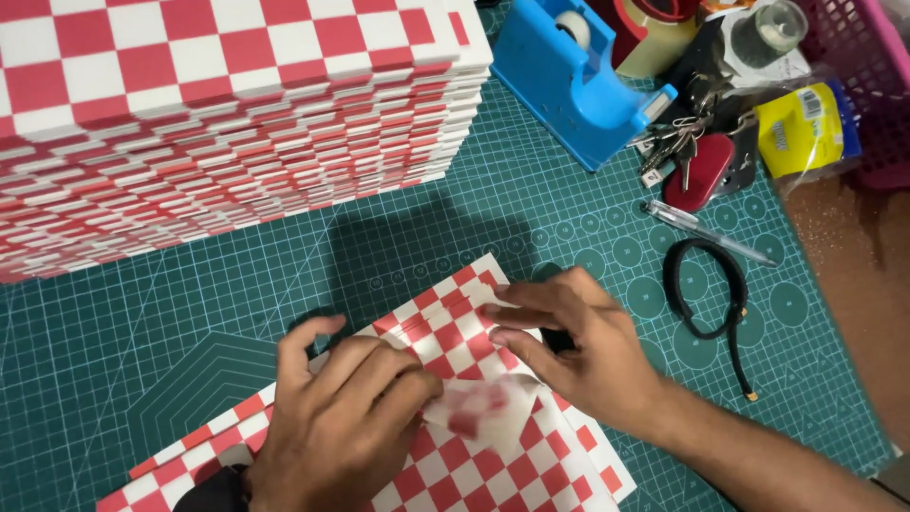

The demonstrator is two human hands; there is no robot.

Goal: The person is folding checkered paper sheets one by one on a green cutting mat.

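A red-and-white checkered paper sheet (445, 351) lies on the green gridded cutting mat (190, 341) covering the counter, its lower edge cut off by the frame. The left hand (341, 417) pinches a blurred, translucent flap (483, 410) at the sheet's middle, while the right hand (578, 346) presses flat with fingers spread, hiding the paper beneath. Behind stands a tall stack of matching checkered sheets (227, 123).

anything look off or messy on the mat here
Mostly tidy. The checkered sheet lies askew on the green cutting mat, and a blurred flap lifts off it between the left hand and right hand. The tall stack has ragged, uneven edges.
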